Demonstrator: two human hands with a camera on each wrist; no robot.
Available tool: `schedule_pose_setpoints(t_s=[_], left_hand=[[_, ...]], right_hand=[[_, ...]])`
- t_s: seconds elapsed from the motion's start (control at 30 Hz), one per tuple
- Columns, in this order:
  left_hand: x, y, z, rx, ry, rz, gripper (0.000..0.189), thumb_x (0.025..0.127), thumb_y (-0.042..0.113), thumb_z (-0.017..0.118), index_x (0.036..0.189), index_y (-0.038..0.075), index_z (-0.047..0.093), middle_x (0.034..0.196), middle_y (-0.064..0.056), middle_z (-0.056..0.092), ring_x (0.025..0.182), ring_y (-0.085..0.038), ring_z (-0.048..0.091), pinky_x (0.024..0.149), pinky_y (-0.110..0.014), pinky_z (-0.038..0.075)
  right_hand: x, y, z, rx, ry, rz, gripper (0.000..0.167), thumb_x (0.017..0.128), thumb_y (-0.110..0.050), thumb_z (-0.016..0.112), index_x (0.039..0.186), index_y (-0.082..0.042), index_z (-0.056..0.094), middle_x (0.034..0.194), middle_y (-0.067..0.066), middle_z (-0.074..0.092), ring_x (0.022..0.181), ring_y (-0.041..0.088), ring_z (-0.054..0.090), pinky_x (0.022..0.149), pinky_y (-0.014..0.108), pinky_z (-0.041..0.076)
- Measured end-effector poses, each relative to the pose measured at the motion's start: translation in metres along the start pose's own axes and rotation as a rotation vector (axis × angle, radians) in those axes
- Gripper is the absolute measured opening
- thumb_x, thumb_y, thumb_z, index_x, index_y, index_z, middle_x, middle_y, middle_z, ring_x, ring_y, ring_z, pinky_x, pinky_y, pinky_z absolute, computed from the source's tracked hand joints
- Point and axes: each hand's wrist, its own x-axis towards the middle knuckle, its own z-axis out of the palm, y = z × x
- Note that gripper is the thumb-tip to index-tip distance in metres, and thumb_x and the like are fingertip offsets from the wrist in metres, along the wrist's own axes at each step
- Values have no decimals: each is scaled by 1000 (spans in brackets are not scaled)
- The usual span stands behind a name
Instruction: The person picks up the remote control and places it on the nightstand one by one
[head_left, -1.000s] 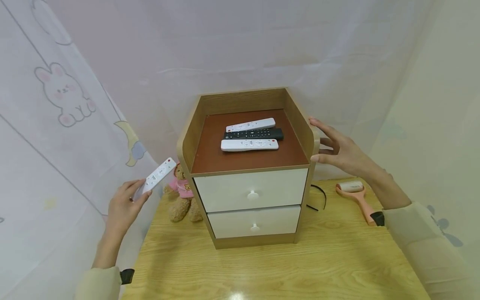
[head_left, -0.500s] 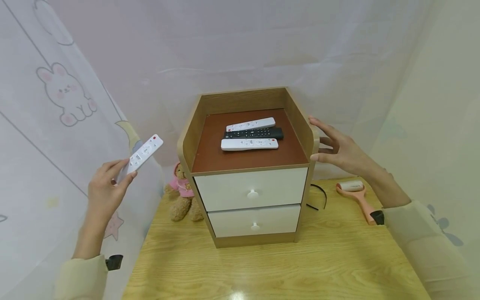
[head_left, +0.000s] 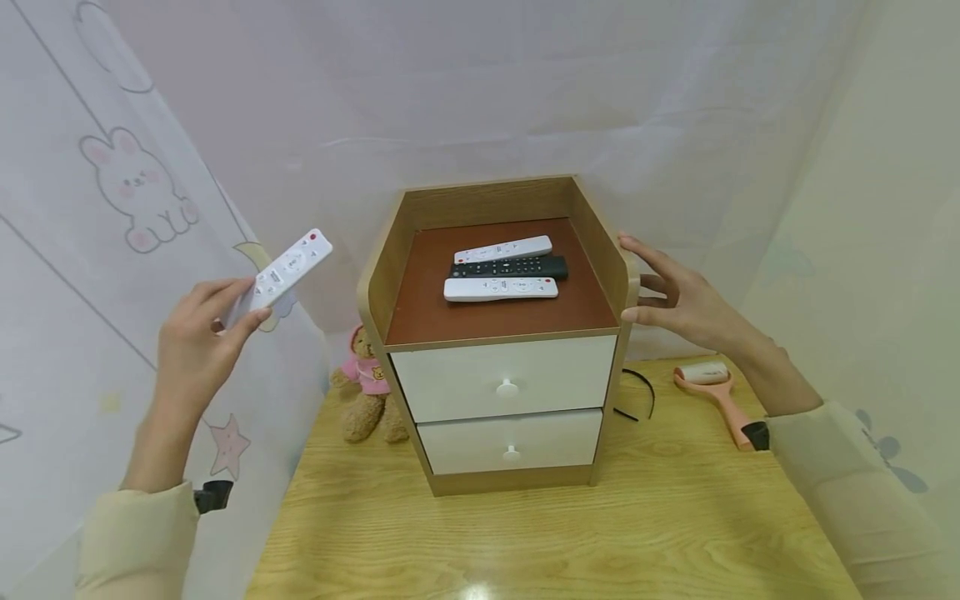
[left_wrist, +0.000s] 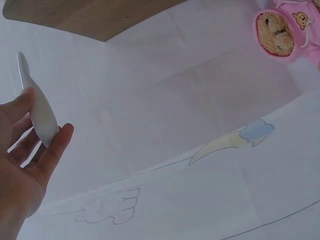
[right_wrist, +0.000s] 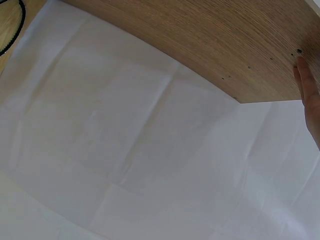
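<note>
My left hand (head_left: 202, 333) pinches a white remote control (head_left: 288, 268) near its lower end, up in the air left of the cabinet (head_left: 502, 375). The remote's red button end points up and right. In the left wrist view the same remote (left_wrist: 42, 112) shows edge-on between thumb and fingers. On the cabinet's brown top lie a white remote (head_left: 502, 249) at the back, a black remote (head_left: 517, 267) in the middle and another white remote (head_left: 501, 289) in front. My right hand (head_left: 690, 304) rests with extended fingers against the cabinet's right side panel (right_wrist: 215, 45).
A teddy bear (head_left: 367, 387) in pink sits left of the cabinet on the wooden table (head_left: 525, 542). To the right lie a black headband (head_left: 641, 392) and an orange-handled lint roller (head_left: 712, 392). Raised panels edge the cabinet top at back and sides; patterned fabric hangs behind.
My left hand has carried the white remote up and to the left, away from the cabinet and bear. The right hand has stayed against the cabinet's side.
</note>
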Motion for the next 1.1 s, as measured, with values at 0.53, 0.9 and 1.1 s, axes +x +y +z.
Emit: schedule_pose_setpoints(t_s=[0.53, 0.9, 1.1], left_hand=[[45, 37, 1, -39, -84, 116, 47, 72, -4, 81, 118, -1, 67, 113, -18, 65, 99, -34, 58, 77, -12, 32], [74, 68, 18, -137, -135, 212, 44, 72, -5, 81, 114, -3, 68, 106, -17, 67, 94, -29, 58, 76, -21, 35], [83, 79, 28, -170, -187, 225, 45, 73, -2, 81, 116, -2, 68, 108, -16, 66, 100, -32, 57, 80, -34, 39]], right_hand=[[-1, 1, -1, -1, -3, -9, 89, 86, 5, 68, 155, -26, 21, 161, -7, 14, 132, 43, 39, 96, 17, 45], [-1, 0, -2, 14, 0, -7, 89, 85, 6, 68, 155, -24, 21, 161, -5, 15, 131, 43, 40, 96, 18, 45], [0, 0, -1, 24, 0, -11, 91, 84, 7, 69, 155, -24, 21, 161, -4, 15, 132, 45, 39, 96, 17, 45]])
